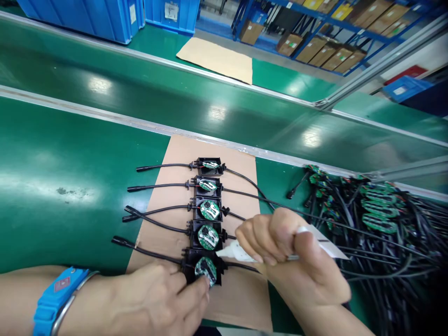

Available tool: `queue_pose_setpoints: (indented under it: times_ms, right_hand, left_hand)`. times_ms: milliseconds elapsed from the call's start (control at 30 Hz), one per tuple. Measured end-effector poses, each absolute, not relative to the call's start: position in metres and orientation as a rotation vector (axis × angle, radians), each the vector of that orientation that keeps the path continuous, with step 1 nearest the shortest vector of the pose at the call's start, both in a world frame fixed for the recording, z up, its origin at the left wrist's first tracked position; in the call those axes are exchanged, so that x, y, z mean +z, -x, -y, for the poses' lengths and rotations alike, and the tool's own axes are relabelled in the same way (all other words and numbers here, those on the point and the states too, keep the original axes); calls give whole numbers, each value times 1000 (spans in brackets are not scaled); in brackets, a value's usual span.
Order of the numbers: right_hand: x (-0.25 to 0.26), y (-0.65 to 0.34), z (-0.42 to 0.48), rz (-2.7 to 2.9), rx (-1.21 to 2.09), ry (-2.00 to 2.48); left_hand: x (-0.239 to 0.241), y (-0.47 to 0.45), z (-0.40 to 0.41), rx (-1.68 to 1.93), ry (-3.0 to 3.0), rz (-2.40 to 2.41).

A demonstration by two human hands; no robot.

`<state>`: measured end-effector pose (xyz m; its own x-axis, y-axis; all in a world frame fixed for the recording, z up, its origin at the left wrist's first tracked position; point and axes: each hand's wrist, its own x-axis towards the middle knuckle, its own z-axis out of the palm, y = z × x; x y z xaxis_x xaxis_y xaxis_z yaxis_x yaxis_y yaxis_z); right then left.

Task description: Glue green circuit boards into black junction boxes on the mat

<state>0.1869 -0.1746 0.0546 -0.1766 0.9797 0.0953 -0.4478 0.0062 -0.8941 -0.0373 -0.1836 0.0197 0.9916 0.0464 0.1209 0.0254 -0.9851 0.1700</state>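
Several small black housings with round green circuit boards lie in a row on a cardboard sheet (168, 233), each with black cables out both sides. My left hand (164, 298) rests at the nearest housing (205, 270), a fingertip pressing its green board. My right hand (294, 261) is closed round a white tube (234, 252) whose tip points at the row, close to the second-nearest housing (207, 236). A blue wrist strap (58, 294) sits on my left wrist.
A tangled pile of black cables with green boards (371, 219) lies to the right on the green bench. A metal rail (105, 116) runs along the green conveyor behind. Another cardboard sheet (217, 58), blue bins (105, 16) and shelves of cartons (325, 46) stand beyond.
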Motion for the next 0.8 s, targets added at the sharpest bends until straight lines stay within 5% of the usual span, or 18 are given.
queue_pose_setpoints:
  times_ms: [800]
  right_hand:
    - [38, -165, 217, 1009, 1575, 782]
  left_hand:
    - [17, 40, 196, 382, -2973, -56]
